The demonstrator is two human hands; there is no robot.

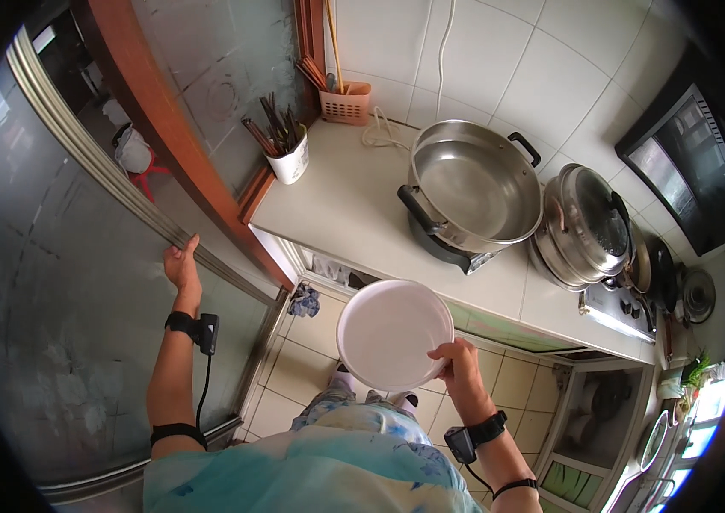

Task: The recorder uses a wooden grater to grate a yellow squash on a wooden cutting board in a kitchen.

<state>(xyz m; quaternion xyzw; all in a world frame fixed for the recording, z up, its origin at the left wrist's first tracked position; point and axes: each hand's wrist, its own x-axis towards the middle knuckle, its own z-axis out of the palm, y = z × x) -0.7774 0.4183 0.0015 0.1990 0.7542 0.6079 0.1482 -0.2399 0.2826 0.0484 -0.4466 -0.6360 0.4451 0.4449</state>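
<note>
My right hand [462, 369] grips the rim of a round white plastic basin [394, 336], thumb over the edge; no contents show inside it. My left hand [181, 266] rests on the metal-framed edge of a frosted glass sliding door [105, 308], the fingers partly hidden behind the frame. Beyond the basin, a large two-handled steel pot [474, 183] stands on a dark burner or hot plate [442, 247] on the counter. A thin layer of clear liquid may lie in the pot; I cannot tell.
A pale counter [336, 199] runs ahead of me. It holds a white chopstick holder [290, 163], a pink perforated utensil basket [346, 104], a stacked steel steamer [583, 224] and a gas stove [619, 311]. A reddish wooden door frame [170, 134] stands left. A crumpled cloth [304, 301] lies on the tiled floor.
</note>
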